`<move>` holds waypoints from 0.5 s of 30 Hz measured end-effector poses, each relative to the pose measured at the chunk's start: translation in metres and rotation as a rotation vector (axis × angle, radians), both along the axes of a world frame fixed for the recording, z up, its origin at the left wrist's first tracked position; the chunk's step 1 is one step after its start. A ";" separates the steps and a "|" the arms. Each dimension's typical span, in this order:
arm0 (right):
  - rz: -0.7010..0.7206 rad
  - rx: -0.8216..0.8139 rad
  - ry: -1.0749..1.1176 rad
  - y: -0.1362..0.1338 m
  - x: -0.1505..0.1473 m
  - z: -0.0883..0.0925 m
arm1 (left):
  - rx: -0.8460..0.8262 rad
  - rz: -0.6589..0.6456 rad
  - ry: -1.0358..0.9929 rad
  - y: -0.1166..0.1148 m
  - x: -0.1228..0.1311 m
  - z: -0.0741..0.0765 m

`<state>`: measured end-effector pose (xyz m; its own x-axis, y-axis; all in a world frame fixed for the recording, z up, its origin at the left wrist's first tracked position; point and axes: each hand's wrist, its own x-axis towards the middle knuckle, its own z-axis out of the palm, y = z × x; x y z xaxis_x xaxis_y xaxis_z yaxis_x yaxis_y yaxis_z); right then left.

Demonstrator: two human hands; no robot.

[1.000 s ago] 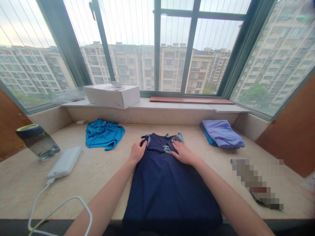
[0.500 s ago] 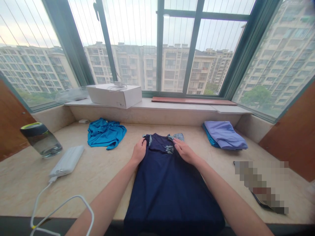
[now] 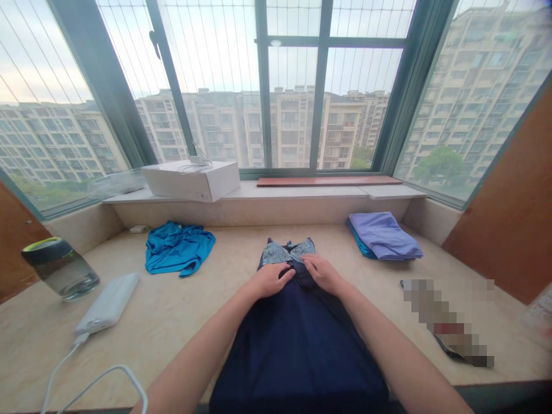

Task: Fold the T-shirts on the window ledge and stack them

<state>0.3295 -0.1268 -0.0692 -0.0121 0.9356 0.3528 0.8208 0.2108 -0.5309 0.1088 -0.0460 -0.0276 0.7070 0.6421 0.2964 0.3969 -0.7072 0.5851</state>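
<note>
A dark navy garment (image 3: pixel 297 339) lies spread on the stone sill (image 3: pixel 181 305) in front of me and hangs over its near edge. Its top end is folded narrower, with patterned grey-blue trim (image 3: pixel 288 252) showing at the far tip. My left hand (image 3: pixel 269 279) lies flat on the cloth just below the trim, fingers stretched toward the middle. My right hand (image 3: pixel 322 272) rests beside it, fingers extended and pressing the fabric. The fingertips of the two hands nearly meet.
A crumpled turquoise garment (image 3: pixel 176 248) lies at the back left; a folded lilac garment (image 3: pixel 383 236) at the back right. A water bottle (image 3: pixel 60 268), a white power bank (image 3: pixel 107 303) with cable, a white box (image 3: pixel 192 179) on the window ledge, and a blurred-out object (image 3: pixel 448 322) surround me.
Both hands have moved inward from the garment's shoulders to its centre. The top of the garment is now folded in narrower, with the patterned trim bunched at the tip.
</note>
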 end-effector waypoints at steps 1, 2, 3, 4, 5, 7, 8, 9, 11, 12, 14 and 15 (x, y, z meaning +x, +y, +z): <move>-0.045 0.012 -0.018 -0.002 0.004 0.001 | 0.013 -0.009 0.022 0.000 0.003 -0.001; -0.086 0.014 -0.046 -0.004 0.008 0.001 | 0.028 0.008 0.034 0.002 0.004 -0.001; -0.121 0.012 -0.077 -0.005 0.012 0.002 | 0.045 0.044 0.038 0.006 0.004 -0.001; -0.149 0.005 -0.107 -0.007 0.014 0.001 | 0.064 0.093 0.038 0.011 0.002 -0.001; -0.169 -0.003 -0.132 -0.008 0.016 0.000 | 0.083 0.149 0.037 0.017 0.000 -0.001; -0.185 -0.019 -0.150 -0.008 0.016 -0.002 | 0.119 0.251 0.044 0.028 -0.005 -0.003; -0.192 -0.034 -0.165 -0.008 0.015 -0.004 | 0.132 0.286 0.055 0.032 -0.007 -0.005; -0.198 -0.057 -0.186 -0.008 0.013 -0.005 | 0.140 0.306 0.072 0.035 -0.009 -0.007; -0.207 -0.115 -0.234 -0.007 0.010 -0.006 | 0.134 0.304 0.113 0.036 -0.012 -0.013; -0.212 -0.146 -0.253 -0.006 0.008 -0.006 | 0.121 0.286 0.134 0.035 -0.012 -0.016; -0.223 -0.184 -0.267 -0.005 0.006 -0.004 | 0.081 0.231 0.166 0.035 -0.012 -0.020; -0.228 -0.194 -0.268 -0.004 0.006 -0.004 | 0.055 0.202 0.175 0.036 -0.011 -0.020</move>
